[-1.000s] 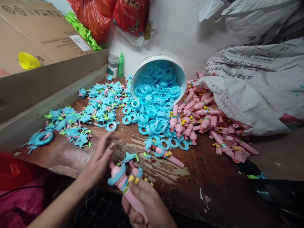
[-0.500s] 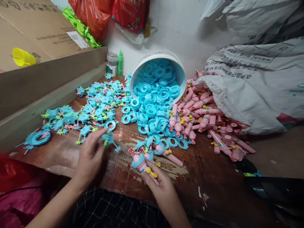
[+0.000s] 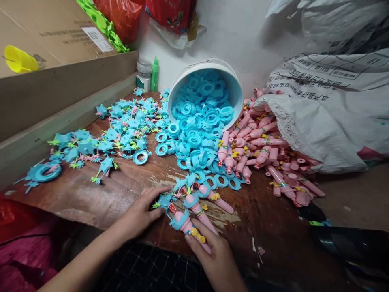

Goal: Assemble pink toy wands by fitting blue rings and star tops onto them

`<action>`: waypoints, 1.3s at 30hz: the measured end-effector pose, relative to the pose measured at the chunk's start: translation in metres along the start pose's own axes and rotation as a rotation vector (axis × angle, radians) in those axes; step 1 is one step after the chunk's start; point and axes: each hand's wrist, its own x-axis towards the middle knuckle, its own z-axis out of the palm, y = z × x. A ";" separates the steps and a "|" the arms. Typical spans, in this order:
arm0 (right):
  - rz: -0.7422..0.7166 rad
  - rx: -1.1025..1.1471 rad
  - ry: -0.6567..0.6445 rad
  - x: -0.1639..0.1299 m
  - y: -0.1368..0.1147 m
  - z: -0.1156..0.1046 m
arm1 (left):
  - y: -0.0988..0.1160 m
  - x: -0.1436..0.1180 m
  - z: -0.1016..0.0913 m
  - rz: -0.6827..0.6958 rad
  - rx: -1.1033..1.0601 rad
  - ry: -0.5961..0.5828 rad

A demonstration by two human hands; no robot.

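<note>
1. A pink toy handle [image 3: 194,233] with a blue collar and red-striped spring is clasped in the right hand [image 3: 217,261]; its grip is closed around the lower end, low at the near edge of the counter [image 3: 273,239].
2. A second pink handle [image 3: 199,211] is seen lying just beside the first, touching the same fingers.
3. The left hand [image 3: 141,213] is laid flat on the counter, and a small blue star piece [image 3: 162,200] is pinched at its fingertips, right beside the spring end of the held handle.
4. Blue rings [image 3: 197,138] are spilled from a tipped white bucket [image 3: 209,67] at the back.
5. More star pieces [image 3: 121,134] are scattered to the left, and loose pink handles [image 3: 264,142] are heaped before a woven sack [image 3: 328,117] on the right.
</note>
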 end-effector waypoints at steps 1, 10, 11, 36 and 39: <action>-0.020 -0.010 -0.010 0.000 0.001 -0.001 | -0.002 0.000 0.004 -0.003 0.001 0.034; 0.003 -0.004 -0.030 -0.003 0.013 -0.006 | -0.005 0.001 0.013 0.042 0.041 -0.004; 0.010 0.000 -0.028 -0.003 0.014 -0.006 | -0.005 0.001 0.012 0.043 0.052 -0.010; 0.091 0.012 -0.123 -0.004 0.016 -0.012 | -0.016 0.002 0.013 0.124 0.052 -0.022; 0.100 0.012 -0.116 -0.002 0.017 -0.010 | -0.015 0.002 0.013 0.104 0.039 -0.030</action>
